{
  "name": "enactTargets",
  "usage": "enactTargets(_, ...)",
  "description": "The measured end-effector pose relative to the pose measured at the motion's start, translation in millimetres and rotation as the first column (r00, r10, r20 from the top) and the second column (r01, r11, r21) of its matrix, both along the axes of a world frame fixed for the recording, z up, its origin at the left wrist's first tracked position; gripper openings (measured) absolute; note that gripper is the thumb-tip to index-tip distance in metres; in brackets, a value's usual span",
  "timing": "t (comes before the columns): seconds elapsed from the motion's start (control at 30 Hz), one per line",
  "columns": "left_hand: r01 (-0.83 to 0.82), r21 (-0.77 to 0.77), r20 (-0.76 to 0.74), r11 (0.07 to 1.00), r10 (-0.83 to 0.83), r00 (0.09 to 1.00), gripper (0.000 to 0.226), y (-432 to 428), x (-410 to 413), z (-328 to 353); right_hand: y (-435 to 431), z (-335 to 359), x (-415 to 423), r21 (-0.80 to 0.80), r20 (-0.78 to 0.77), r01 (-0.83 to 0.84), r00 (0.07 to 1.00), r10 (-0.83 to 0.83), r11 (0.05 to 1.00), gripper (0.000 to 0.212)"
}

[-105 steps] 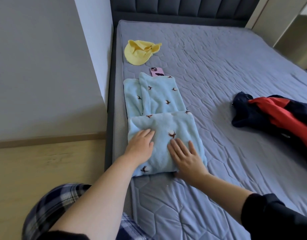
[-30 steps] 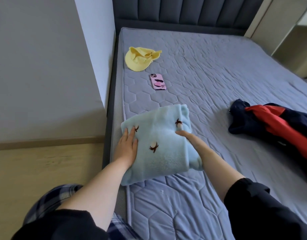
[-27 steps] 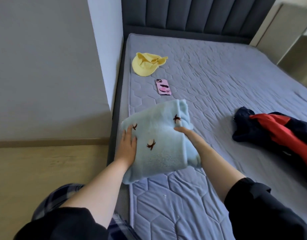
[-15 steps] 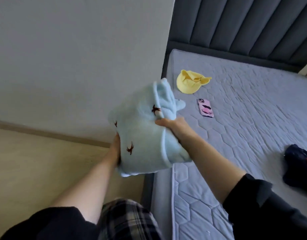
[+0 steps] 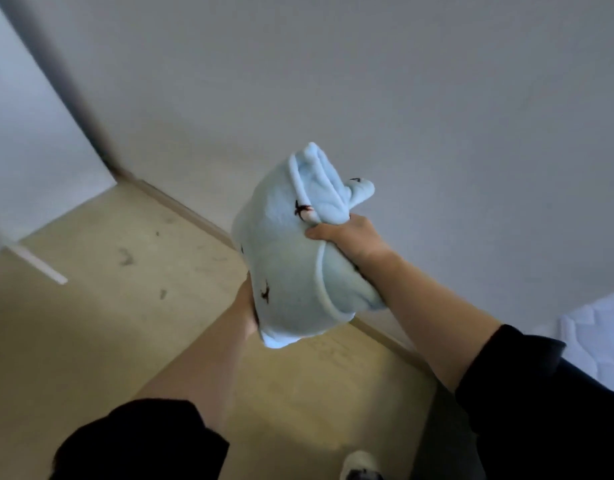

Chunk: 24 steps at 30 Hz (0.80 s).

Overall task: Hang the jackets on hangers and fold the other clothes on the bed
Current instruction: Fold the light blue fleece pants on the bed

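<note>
- Pale-blue fleece bundle (image 5: 291, 265), folded and dotted with small dark motifs, is held up in the air between both hands.
- At the bundle's upper right edge the right hand (image 5: 350, 237) grips it, thumb over the cloth and fingers curled into the folds.
- Against its lower left side sits the left hand (image 5: 247, 306); those fingers are hidden behind the cloth, so I cannot tell how they lie.
- Behind the bundle stands a grey wall (image 5: 367, 81); below it lies a wooden floor (image 5: 125, 306).
- Well apart, to the bundle's lower right, a corner of the bed (image 5: 596, 337) shows.
</note>
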State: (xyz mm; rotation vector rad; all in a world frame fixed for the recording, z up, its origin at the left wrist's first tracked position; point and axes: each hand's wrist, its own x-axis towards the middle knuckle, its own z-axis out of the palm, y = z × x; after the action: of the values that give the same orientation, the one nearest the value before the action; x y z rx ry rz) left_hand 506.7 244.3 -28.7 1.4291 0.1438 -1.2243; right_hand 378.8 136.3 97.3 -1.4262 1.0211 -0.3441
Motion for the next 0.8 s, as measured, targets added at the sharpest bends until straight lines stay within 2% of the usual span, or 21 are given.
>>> enactTargets(0.1,-0.065,-0.009,-0.128,0.998,0.063,0.99,0.049,27,36,64,11,53,33,0.071,0.026,-0.015,1.0,0.013,0.997,0.037)
enactTargets(0.23,-0.044,0.02,-0.12,0.999,0.046,0.992,0.067,82,83,160,31,145,73,0.195,0.058,-0.05,0.998,0.04,0.98,0.049)
enactTargets(0.33,-0.143,0.071,-0.202,0.987,0.154,0.967,0.082,133,116,227,53,219,108,0.323,0.124,-0.148,0.986,0.113,0.935,0.052)
enactTargets(0.43,-0.181,0.076,-0.12,0.981,0.189,0.975,0.071,185,149,300,80,284,152,0.392,0.176,-0.235,0.968,0.179,0.89,0.06)
enactTargets(0.47,-0.185,0.053,-0.144,0.981,0.191,0.971,0.068,204,160,322,90,303,167,0.397,0.185,-0.264,0.961,0.206,0.879,0.062)
enactTargets(0.53,-0.132,-0.104,-0.193,0.986,0.111,0.975,0.062,240,180,364,111,336,197,0.402,0.233,-0.339,0.936,0.263,0.851,0.06)
enactTargets(0.6,-0.038,-0.255,-0.177,0.966,-0.008,0.984,0.066,274,201,400,132,361,224,0.412,0.282,-0.409,0.907,0.313,0.814,0.059)
enactTargets(0.67,0.012,-0.292,-0.171,0.956,-0.064,0.983,0.075,300,217,426,153,377,248,0.409,0.32,-0.459,0.882,0.347,0.788,0.061)
enactTargets(0.8,0.104,-0.257,-0.146,0.961,-0.145,0.979,0.103,339,252,454,181,396,296,0.401,0.386,-0.542,0.831,0.4,0.738,0.055)
